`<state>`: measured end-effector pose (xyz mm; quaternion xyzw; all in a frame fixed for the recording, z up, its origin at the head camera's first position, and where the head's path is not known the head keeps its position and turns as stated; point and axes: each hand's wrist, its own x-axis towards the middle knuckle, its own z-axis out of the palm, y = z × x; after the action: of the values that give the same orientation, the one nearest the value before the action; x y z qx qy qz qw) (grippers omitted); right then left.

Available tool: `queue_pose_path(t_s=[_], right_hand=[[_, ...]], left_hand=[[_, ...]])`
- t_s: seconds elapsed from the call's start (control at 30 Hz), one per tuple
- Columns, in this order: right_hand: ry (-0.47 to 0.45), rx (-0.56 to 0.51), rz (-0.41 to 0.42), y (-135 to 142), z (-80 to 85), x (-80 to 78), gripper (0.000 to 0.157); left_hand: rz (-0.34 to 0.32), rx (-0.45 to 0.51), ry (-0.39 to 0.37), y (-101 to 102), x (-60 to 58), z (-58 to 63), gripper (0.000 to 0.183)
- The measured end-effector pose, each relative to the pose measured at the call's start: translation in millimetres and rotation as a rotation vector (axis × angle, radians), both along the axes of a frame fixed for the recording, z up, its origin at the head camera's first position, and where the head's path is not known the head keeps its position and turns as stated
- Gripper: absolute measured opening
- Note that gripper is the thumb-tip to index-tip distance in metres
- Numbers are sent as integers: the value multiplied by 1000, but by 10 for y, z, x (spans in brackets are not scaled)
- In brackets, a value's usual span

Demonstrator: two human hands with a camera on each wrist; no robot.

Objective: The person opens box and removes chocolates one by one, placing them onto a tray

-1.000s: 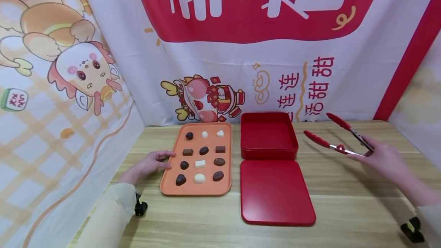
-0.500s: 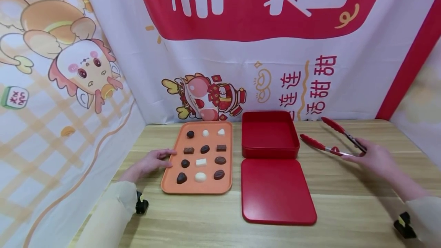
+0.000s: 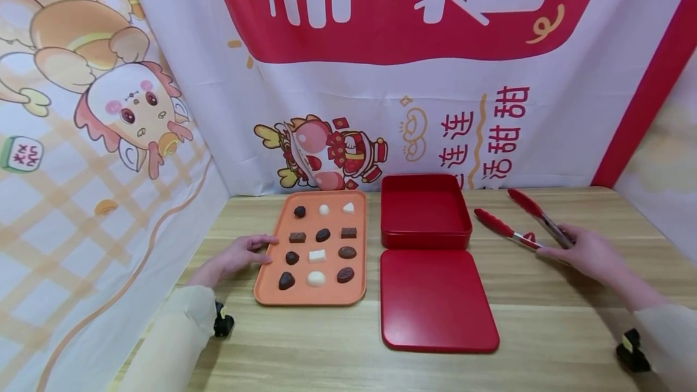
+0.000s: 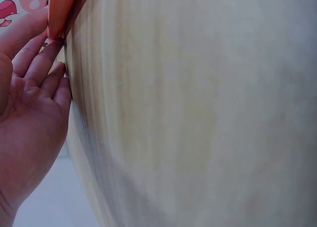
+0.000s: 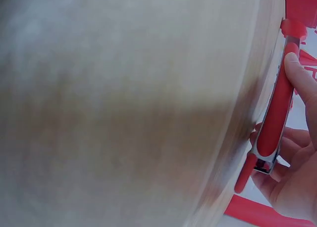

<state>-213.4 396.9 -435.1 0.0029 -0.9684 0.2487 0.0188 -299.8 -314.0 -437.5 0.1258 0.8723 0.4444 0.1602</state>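
In the head view my left hand (image 3: 243, 255) holds the left rim of an orange tray (image 3: 321, 297). Thumb and fingers meet at that rim (image 4: 58, 19) in the left wrist view. Several chocolates sit in rows on the tray, among them a white block (image 3: 317, 256) and a dark brown oval (image 3: 323, 235). My right hand (image 3: 590, 254) grips red-tipped metal tongs (image 3: 503, 225), their arms spread and nothing between the tips. The right wrist view has the thumb along the tongs' red handle (image 5: 277, 108), fingers on the other side. The tongs are low over the table, possibly touching it.
A square red box (image 3: 426, 241), uncovered, stands right of the tray near the back cloth. Its flat red lid (image 3: 438, 301) lies in front of it. Printed cloth (image 3: 327, 95) bounds the wooden table (image 3: 305, 349) at the back and sides.
My right hand has moved left and lowered the tongs toward the table, close to the box's right side. My left hand stays on the tray rim.
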Motion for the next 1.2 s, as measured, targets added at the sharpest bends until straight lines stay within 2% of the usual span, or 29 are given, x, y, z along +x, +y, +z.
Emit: queue_pose_path(t_s=[0.13, 0.33, 0.5, 0.7, 0.83, 1.03, 1.13, 1.2], right_hand=[[-55, 12, -31, 12, 8, -6, 93], [-95, 11, -43, -4, 17, -49, 99], [-83, 34, -41, -13, 20, -77, 107], [-35, 26, -29, -57, 63, -72, 104], [-37, 6, -42, -103, 138, -28, 106], [-3, -37, -42, -223, 372, 143, 102], [31, -10, -24, -311, 451, 229, 98], [89, 25, 5, -376, 466, 281, 94]], left_hand=[[7, 6, -4, 13, 4, 3, 51], [15, 3, 3, 11, 26, 18, 51], [21, -7, 6, -11, 36, 3, 51], [44, 7, -13, -14, 39, -26, 52], [42, 31, -21, -20, 18, -46, 53], [54, 64, -35, 60, 7, -30, 56], [66, 47, -17, 77, 10, -4, 56], [62, 42, -1, 74, 22, 33, 57]])
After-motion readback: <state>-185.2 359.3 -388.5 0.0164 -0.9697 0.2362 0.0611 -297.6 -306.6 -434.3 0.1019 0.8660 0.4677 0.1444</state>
